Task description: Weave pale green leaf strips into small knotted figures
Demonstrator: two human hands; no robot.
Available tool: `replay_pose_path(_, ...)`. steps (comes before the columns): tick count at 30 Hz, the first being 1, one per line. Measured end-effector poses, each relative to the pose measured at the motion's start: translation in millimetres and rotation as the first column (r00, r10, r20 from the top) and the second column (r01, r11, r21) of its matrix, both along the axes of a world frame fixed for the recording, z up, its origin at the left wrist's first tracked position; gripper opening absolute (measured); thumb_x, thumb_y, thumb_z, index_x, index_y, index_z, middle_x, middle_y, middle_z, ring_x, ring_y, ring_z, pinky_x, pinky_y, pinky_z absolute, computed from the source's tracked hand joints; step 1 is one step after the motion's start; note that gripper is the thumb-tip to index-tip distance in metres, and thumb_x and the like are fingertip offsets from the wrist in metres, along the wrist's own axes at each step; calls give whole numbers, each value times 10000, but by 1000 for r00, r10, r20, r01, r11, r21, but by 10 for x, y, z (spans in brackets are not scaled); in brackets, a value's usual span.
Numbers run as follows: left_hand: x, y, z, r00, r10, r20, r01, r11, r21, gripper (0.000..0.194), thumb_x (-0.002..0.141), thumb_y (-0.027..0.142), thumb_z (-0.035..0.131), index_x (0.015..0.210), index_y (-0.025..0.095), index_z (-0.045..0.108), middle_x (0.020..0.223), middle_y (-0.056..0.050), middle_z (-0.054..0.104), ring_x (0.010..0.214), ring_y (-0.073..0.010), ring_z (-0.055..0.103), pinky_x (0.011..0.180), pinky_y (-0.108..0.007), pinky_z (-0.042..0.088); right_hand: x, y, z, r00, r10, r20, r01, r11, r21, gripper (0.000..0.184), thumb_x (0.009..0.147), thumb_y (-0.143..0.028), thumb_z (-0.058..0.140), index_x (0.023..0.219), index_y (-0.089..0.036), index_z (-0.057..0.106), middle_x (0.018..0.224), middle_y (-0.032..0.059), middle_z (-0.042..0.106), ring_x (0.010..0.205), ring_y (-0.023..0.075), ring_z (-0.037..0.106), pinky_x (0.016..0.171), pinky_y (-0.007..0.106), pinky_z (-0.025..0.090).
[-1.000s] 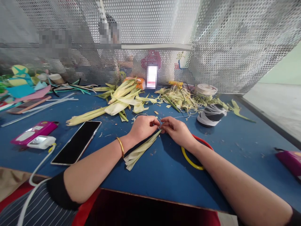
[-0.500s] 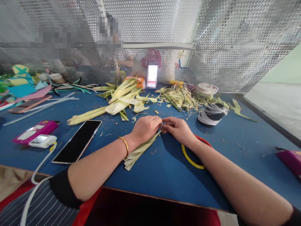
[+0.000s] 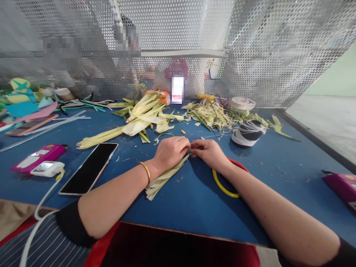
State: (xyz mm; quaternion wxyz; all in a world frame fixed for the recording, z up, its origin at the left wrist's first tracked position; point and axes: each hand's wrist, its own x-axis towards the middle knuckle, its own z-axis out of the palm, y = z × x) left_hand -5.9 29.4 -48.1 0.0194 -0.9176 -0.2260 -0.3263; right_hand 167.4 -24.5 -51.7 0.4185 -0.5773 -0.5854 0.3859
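My left hand point(image 3: 172, 150) is closed on a folded, pale green corn husk point(image 3: 164, 180), whose loose end trails toward me under the wrist. At the husk's far tip my right hand point(image 3: 207, 152) pinches with thumb and fingers, almost touching the left fingertips. What sits between the right fingertips is tiny and partly hidden; it may be thin white thread. A spool wound with white thread point(image 3: 248, 133) stands beyond the right hand, and thread lies on the table near it. Under the right forearm lies a red and yellow ring point(image 3: 224, 187).
Corn husks point(image 3: 146, 115) and a heap of shredded husk point(image 3: 215, 115) lie at the back. A black-screened phone point(image 3: 90, 168), a purple box point(image 3: 39, 157) and a white charger with cable point(image 3: 48, 168) are left. Perforated metal panels point(image 3: 183, 22) rise behind; another purple object point(image 3: 340, 187) sits far right.
The whole view has shifted slightly to the left. Both hands stay at the husk's tip, with only a small movement of the right fingers.
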Motion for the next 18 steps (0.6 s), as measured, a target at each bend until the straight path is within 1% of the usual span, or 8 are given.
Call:
replay_pose_path(2,-1,-1,0,1000,-1,-9,1,1000,2,138,880,135,543,789,195,627,755,-6,695,715,-150,645,630,-260,421,2,2,8,1000,3,18,-3,1000,0,108,721,-136,645,752,-214,714,649,-24,708,610,160,675,617,252,503)
replay_pose_path(4,-4,4,2,1000,-4,-22,4,1000,15,141,888,139,532,794,193,623,756,-8,693,716,-150,642,633,-261,423,9,9,6,999,14,41,-13,1000,-7,166,745,-111,597,772,-212,726,641,-26,702,612,154,677,631,248,498)
replay_pose_path(6,-9,12,5,999,-8,-39,9,999,43,149,901,148,518,797,190,617,752,-12,686,714,-153,635,636,-262,425,16,16,-1,998,23,64,-22,1000,-15,235,766,-88,547,806,-213,742,618,-30,689,615,147,680,645,243,491)
replay_pose_path(8,-14,17,9,998,-15,-66,20,997,80,170,920,160,496,797,184,611,746,-19,676,709,-157,625,638,-268,427,17,20,-9,998,24,62,-23,1000,-17,255,768,-84,535,823,-211,750,613,-32,683,611,142,679,644,238,485)
replay_pose_path(12,-15,10,16,994,-30,-109,41,994,102,214,949,175,454,793,180,601,754,-29,668,720,-163,616,649,-275,432,1,15,-3,1000,5,-18,-6,1000,-27,154,735,-129,606,778,-199,737,678,-24,706,580,133,663,615,235,489)
replay_pose_path(15,-5,-4,19,995,-37,-96,43,997,60,215,949,170,449,793,183,597,779,-35,679,746,-164,623,669,-274,438,-11,6,16,999,-11,-45,10,1000,-27,93,703,-148,639,728,-199,713,658,-27,699,569,136,655,602,240,490)
replay_pose_path(18,5,-15,26,997,-45,-61,45,999,3,192,929,154,469,793,189,600,780,-29,684,750,-158,632,679,-266,442,-15,-2,30,999,-22,-26,22,1000,-13,65,691,-158,640,691,-207,682,592,-39,667,558,142,647,582,242,487)
